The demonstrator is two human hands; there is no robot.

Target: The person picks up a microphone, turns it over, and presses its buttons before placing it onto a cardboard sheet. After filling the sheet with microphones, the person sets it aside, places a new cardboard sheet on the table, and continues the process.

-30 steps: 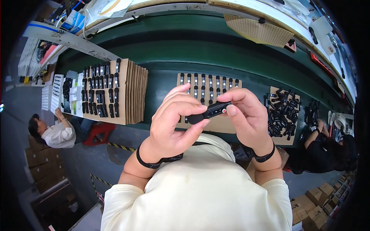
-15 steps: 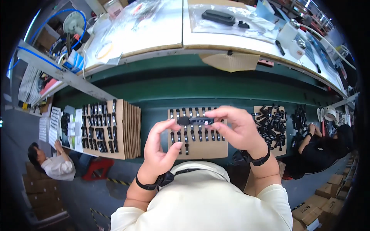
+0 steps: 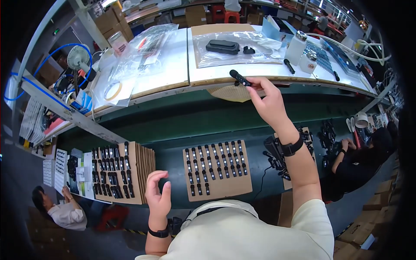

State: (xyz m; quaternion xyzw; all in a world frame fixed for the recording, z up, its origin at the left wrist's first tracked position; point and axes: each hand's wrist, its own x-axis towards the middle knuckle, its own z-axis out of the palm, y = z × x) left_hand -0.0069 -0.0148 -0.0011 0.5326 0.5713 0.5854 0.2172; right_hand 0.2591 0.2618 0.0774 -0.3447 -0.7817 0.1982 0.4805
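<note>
Pinched between the thumb and fingers of my right hand [image 3: 271, 103] is a small black clip-on microphone [image 3: 239, 78] with a dark rounded head. It is tilted, head up and left, at the front edge of the white shelf. My left hand [image 3: 158, 194] is empty, thumb and fingers apart, left of a cardboard sheet [image 3: 227, 189]. On that sheet, several matching microphones [image 3: 211, 161] lie in neat rows. Beyond my right forearm, a second cardboard sheet [image 3: 287, 184] bears a loose heap of black pieces, partly hidden by the arm.
A stack of cardboard sheets [image 3: 148, 167] with more rows stands at left. On the white shelf [image 3: 169, 65] are a plastic bag with a black case [image 3: 222, 47], bottles [image 3: 296, 49] and a small black piece [image 3: 289, 66]. Co-workers sit at left [image 3: 65, 212] and right [image 3: 362, 162].
My right hand has carried the microphone up and away to the shelf edge. My left hand has let go and drawn back toward me. The view has tilted up.
</note>
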